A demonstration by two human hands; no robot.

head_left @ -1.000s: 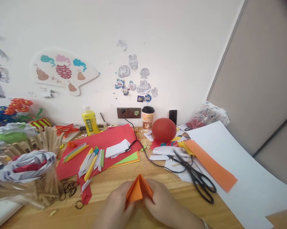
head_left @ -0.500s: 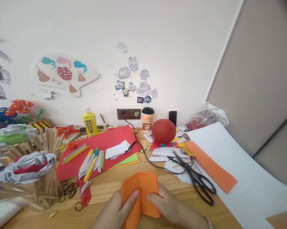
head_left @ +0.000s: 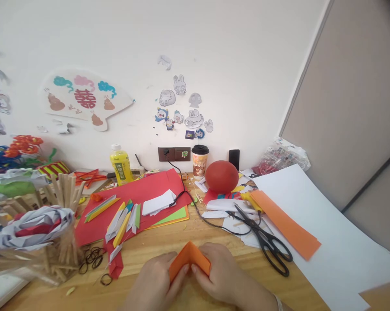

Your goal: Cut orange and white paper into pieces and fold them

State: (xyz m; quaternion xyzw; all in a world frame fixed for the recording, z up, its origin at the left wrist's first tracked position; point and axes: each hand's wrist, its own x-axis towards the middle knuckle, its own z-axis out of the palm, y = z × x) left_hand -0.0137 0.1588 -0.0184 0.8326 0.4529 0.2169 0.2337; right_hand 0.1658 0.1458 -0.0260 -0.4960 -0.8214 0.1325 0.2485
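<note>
The folded orange paper [head_left: 179,262] is left of the black scissors [head_left: 260,231] and nearer you, bent along a crease into a peak. Your left hand [head_left: 156,276] grips its left flap and your right hand [head_left: 220,272] its right, thumbs close together at the near side. By the look of it, the crease is made, but the flaps stand apart, not pressed flat; the orange strips [head_left: 287,226] just right of the scissors look unfolded. The red balloon [head_left: 221,176] sits behind the scissors; small folded pieces [head_left: 121,233] lie well to their left. Half a second ago you had the paper spread wide, its broad faces showing; now its flaps are angled together, while the scissors and strips lie unchanged.
</note>
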